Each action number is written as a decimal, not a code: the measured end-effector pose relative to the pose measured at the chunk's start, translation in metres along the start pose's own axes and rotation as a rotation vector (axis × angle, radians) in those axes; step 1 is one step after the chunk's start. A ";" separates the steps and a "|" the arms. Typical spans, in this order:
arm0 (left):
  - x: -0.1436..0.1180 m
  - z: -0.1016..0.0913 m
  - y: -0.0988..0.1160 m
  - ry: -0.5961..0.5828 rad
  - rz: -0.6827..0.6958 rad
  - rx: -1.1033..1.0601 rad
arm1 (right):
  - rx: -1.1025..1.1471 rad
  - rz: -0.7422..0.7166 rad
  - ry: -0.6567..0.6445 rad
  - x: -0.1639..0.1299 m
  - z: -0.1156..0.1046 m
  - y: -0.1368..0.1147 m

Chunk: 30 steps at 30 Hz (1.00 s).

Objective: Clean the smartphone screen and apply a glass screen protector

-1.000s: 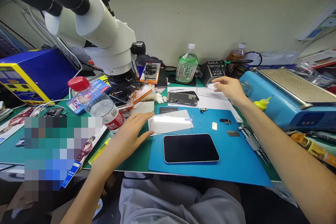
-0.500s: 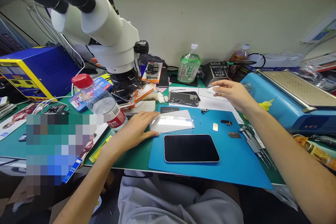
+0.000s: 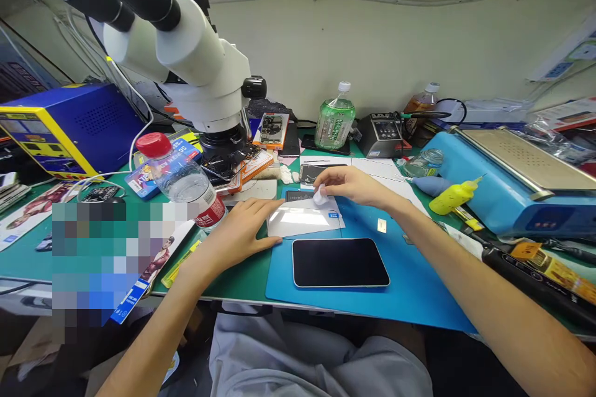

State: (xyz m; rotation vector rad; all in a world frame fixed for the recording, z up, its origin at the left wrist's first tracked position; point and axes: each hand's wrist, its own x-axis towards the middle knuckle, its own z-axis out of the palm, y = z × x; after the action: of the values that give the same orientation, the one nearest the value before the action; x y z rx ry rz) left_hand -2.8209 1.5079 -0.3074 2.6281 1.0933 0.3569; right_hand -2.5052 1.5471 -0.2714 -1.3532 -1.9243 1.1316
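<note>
A black-screened phone (image 3: pixel 340 262) lies face up on the blue mat (image 3: pixel 419 285). Just behind it lies a clear glossy screen protector (image 3: pixel 302 219) on white backing. My left hand (image 3: pixel 242 229) rests flat on the desk with its fingertips pressing the protector's left edge. My right hand (image 3: pixel 349 186) pinches a small white wipe (image 3: pixel 320 196) and holds it over the protector's far right corner.
A white microscope (image 3: pixel 186 68) hangs over the back left, with a red-capped water bottle (image 3: pixel 179 180) beside it. A green bottle (image 3: pixel 334 118), a blue heating plate (image 3: pixel 512 186), a yellow dropper bottle (image 3: pixel 451 197), an opened phone (image 3: pixel 311 172) and loose tools crowd the desk.
My right hand has come back from the far right of the desk with the white wipe and now hovers over the protector. My left hand stayed on the protector's edge.
</note>
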 end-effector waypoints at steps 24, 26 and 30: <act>-0.025 -0.003 -0.008 0.064 -0.043 0.007 | -0.141 -0.019 0.443 -0.082 -0.009 0.003; -0.032 -0.002 -0.008 0.112 -0.060 0.036 | -0.119 0.045 0.569 -0.112 -0.009 0.006; -0.047 0.000 -0.004 0.201 -0.081 0.138 | -0.084 0.201 0.883 -0.173 -0.004 0.023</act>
State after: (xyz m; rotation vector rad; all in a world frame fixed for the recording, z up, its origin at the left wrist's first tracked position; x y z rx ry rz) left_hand -2.8561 1.4768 -0.3149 2.7023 1.3281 0.5575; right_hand -2.4279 1.3904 -0.2818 -1.7275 -1.2093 0.3882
